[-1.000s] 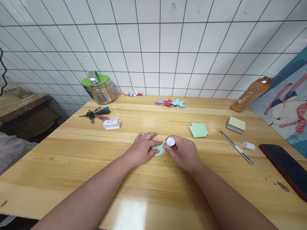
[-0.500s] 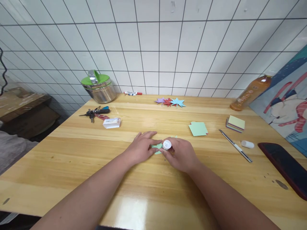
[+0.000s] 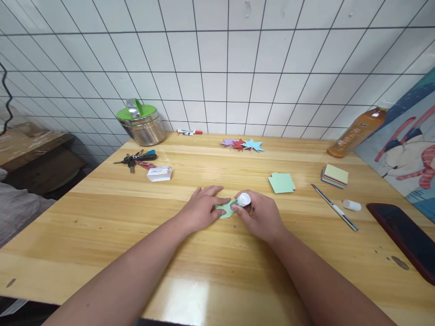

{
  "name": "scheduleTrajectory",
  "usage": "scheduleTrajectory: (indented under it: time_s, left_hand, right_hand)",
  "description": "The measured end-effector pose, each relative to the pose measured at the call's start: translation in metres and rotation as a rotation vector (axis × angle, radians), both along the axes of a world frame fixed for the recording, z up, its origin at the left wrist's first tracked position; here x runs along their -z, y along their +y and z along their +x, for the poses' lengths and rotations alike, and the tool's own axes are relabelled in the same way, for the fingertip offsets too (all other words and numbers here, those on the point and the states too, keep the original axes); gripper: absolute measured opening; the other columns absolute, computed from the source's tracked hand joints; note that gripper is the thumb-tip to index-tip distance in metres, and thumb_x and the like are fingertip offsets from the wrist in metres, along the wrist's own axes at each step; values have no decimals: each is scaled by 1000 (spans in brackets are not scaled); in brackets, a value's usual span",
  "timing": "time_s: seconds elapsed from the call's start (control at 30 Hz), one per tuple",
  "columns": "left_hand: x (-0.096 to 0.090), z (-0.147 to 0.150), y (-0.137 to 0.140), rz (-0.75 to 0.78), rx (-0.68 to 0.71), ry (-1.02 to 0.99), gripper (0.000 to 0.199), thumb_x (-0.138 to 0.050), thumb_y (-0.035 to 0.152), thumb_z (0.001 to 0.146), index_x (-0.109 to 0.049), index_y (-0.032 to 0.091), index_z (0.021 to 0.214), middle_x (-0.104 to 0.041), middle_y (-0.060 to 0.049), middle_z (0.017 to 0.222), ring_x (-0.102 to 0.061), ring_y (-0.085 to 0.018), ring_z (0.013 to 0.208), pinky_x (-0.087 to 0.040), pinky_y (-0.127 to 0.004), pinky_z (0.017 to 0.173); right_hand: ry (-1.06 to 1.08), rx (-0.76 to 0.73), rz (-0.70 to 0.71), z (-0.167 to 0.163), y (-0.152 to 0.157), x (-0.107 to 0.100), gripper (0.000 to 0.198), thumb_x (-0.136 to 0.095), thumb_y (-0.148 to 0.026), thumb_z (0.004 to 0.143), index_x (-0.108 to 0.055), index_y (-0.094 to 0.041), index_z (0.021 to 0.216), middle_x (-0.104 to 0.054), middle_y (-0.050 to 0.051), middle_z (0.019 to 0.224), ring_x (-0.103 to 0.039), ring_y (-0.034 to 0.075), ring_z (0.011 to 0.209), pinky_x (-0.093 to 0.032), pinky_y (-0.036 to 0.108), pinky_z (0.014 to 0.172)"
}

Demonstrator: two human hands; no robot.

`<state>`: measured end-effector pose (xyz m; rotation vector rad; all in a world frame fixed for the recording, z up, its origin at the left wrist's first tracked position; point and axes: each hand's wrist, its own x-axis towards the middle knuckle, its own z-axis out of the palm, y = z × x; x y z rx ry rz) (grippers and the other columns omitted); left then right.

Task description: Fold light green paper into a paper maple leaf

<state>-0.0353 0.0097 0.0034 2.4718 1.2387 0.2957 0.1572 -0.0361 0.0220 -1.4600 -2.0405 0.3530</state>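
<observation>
On the wooden table [image 3: 210, 253], a light green piece of paper [image 3: 224, 210] lies flat between my two hands. My left hand [image 3: 203, 207] rests on its left side, fingers spread, with the thumb and a fingertip pressing the paper down. My right hand [image 3: 263, 213] is closed around a white glue stick [image 3: 244, 199], which is tilted with its round base up towards me. The glue stick's lower end is at the paper; its tip is hidden by my fingers. A white cap [image 3: 351, 205] lies to the right, beside a craft knife [image 3: 335, 207].
Green paper squares [image 3: 282, 183] and a sticky-note stack [image 3: 335, 174] lie right; folded paper leaves [image 3: 253, 145] lie behind. Around them are a phone [image 3: 403, 237], a drink bottle [image 3: 356, 132], a white box [image 3: 159, 174], keys [image 3: 136, 158], a steel pot [image 3: 144, 129] and markers [image 3: 189, 132].
My right hand has shifted slightly right with the glue stick, which now leans more to the right. More of the green paper shows. My left hand stays in place.
</observation>
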Motion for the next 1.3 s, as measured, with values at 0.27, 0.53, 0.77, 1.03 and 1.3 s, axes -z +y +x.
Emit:
scheduleTrajectory:
  time_s: [0.27, 0.53, 0.77, 1.03, 1.3]
  left_hand:
    - [0, 0, 0, -22, 9, 11, 39, -51, 39, 80, -52, 39, 119, -36, -1, 140, -29, -28, 128, -16, -54, 104]
    - [1, 0, 1, -17, 12, 21, 37, -52, 39, 80, -53, 41, 117, -36, -1, 140, -29, -27, 128, -18, -52, 104]
    - [1, 0, -3, 68, -7, 34, 40, -53, 40, 79, -53, 37, 118, -39, -3, 138, -33, -28, 126, -23, -51, 102]
    - [-5, 3, -8, 221, -37, 18, 34, -49, 38, 82, -59, 28, 112, -50, -7, 127, -42, -27, 118, -31, -46, 97]
    - [-14, 2, -9, 266, -15, -57, 19, -54, 24, 78, -66, 25, 93, -64, -2, 101, -55, -20, 95, -40, -36, 86]
  right_hand:
    - [-91, 0, -6, -3, 3, 4, 15, -49, -33, 82, -55, -20, 85, -61, 1, 72, -54, 15, 65, -34, 24, 58]
    - [25, 57, 46, 0, 10, 8, 17, -52, -36, 80, -58, -20, 84, -63, 2, 74, -55, 16, 65, -39, 26, 61]
    - [925, 249, -46, 19, 14, 7, 31, -64, -37, 71, -51, -22, 95, -63, 2, 81, -62, 17, 69, -50, 29, 60]
    - [1057, 264, 99, 52, 30, 4, 35, -55, -35, 79, -48, -22, 111, -62, 7, 108, -53, 19, 107, -40, 38, 90]
    - [737, 583, 237, 96, 52, 21, 43, -61, -40, 69, -58, -16, 105, -62, 7, 97, -56, 20, 90, -42, 35, 80]
